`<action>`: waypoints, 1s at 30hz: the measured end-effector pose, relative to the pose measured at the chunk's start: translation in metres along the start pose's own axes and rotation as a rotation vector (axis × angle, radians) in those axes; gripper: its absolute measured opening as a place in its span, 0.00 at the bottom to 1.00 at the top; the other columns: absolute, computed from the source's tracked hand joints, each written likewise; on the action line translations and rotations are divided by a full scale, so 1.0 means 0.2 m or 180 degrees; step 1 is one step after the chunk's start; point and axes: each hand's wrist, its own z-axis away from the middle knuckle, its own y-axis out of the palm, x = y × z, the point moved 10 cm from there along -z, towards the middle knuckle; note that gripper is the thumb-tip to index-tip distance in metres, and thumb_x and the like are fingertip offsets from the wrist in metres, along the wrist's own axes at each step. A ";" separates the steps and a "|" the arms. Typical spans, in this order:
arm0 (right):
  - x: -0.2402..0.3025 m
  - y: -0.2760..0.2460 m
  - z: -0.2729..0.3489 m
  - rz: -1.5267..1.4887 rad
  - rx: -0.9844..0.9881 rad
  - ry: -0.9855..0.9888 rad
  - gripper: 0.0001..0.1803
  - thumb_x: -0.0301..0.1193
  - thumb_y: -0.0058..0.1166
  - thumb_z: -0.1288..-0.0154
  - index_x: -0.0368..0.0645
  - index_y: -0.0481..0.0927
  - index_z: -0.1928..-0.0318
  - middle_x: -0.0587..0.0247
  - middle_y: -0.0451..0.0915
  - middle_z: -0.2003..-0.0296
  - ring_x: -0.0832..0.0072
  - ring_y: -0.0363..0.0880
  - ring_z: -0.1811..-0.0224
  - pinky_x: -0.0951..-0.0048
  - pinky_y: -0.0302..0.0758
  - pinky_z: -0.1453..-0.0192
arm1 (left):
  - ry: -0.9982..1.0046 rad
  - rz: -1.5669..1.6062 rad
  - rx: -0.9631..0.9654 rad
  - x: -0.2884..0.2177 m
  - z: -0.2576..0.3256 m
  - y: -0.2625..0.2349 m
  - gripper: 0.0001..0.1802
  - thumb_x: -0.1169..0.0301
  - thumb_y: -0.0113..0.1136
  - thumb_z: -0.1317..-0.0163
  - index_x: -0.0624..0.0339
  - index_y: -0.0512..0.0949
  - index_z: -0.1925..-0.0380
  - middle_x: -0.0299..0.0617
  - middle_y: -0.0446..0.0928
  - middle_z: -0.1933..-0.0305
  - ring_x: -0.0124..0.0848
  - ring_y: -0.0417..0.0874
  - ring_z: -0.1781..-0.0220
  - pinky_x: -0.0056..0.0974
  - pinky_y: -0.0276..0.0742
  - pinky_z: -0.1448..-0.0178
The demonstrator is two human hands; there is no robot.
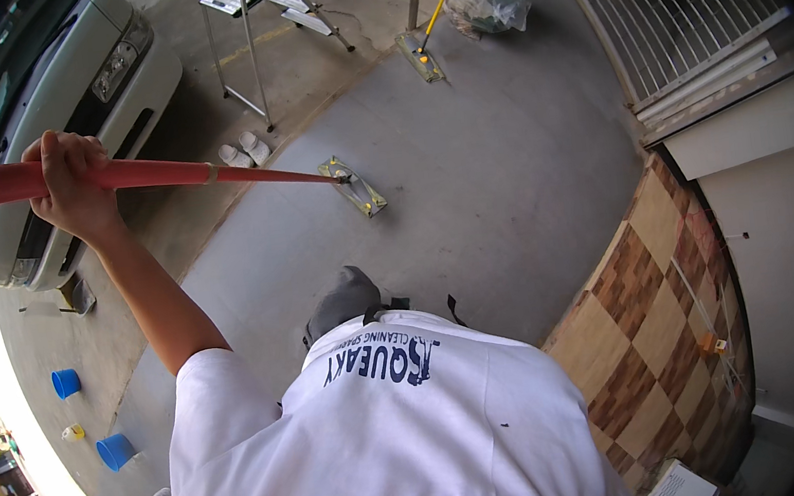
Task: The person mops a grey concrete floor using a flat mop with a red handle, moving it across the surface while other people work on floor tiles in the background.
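My left hand (75,187) is closed round the upper part of a red pole, the handle of a flat mop (271,175). The pole slants from the left edge toward the middle of the view. At its far end the flat mop head (353,187), a rectangular greenish pad with yellow clips, lies on the smooth grey floor (468,181). My left arm reaches out from a white short sleeve. My right hand is out of view. Below the mop head one dark grey shoe (344,298) of mine shows past my shirt.
A silver vehicle (137,72) stands at the left, near white shoes (254,147). Farther off are a step ladder (252,49), a second flat mop (421,57) and a bagged bin (490,2). Blue buckets (116,451) stand lower left. A checkered tiled strip (640,318) and metal grille (674,11) border the right.
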 end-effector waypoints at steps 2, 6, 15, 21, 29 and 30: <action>0.23 0.14 0.02 0.0197 0.0076 -0.0307 0.28 0.44 0.40 0.37 0.39 0.60 0.43 0.48 0.69 0.53 0.59 0.73 0.57 0.60 0.71 0.55 | -0.0022 0.0331 0.0359 0.11 -0.02 0.17 0.05 0.75 0.47 0.40 0.63 0.69 0.74 0.36 0.61 0.87 0.26 0.62 0.87 0.31 0.61 0.81; 0.92 0.76 0.28 0.0736 0.0494 -0.1189 0.27 0.44 0.40 0.37 0.39 0.61 0.44 0.49 0.70 0.55 0.60 0.75 0.60 0.61 0.72 0.57 | -0.0045 0.1017 0.1351 0.33 -0.09 0.50 0.07 0.70 0.45 0.39 0.62 0.68 0.71 0.36 0.60 0.87 0.25 0.59 0.87 0.30 0.59 0.80; 1.63 1.89 0.71 0.2083 0.1416 -0.1837 0.21 0.45 0.43 0.37 0.45 0.67 0.50 0.58 0.76 0.66 0.69 0.77 0.71 0.69 0.73 0.70 | -0.0326 0.1160 0.1523 1.07 -0.33 0.75 0.13 0.62 0.54 0.43 0.58 0.63 0.71 0.34 0.62 0.88 0.24 0.61 0.87 0.32 0.64 0.77; 1.88 1.99 0.63 0.2089 0.1288 -0.1712 0.20 0.45 0.42 0.37 0.46 0.67 0.51 0.59 0.76 0.67 0.70 0.77 0.71 0.70 0.73 0.72 | -0.0296 0.0734 0.1069 1.44 -0.50 0.86 0.14 0.60 0.53 0.42 0.60 0.66 0.72 0.35 0.63 0.87 0.24 0.65 0.84 0.34 0.69 0.71; 2.31 2.04 0.38 0.2704 0.0814 -0.1440 0.21 0.47 0.41 0.36 0.45 0.67 0.51 0.62 0.76 0.69 0.73 0.76 0.75 0.73 0.72 0.74 | -0.0377 0.0039 0.0566 1.78 -0.72 1.03 0.15 0.57 0.49 0.40 0.59 0.69 0.70 0.36 0.64 0.83 0.25 0.64 0.83 0.35 0.69 0.69; 2.38 2.08 0.34 0.2754 0.0888 -0.1340 0.21 0.47 0.41 0.36 0.45 0.67 0.51 0.62 0.76 0.69 0.74 0.76 0.75 0.73 0.71 0.74 | -0.0552 -0.0146 0.0234 1.84 -0.75 1.00 0.15 0.57 0.49 0.40 0.59 0.69 0.71 0.36 0.63 0.83 0.25 0.64 0.82 0.35 0.69 0.69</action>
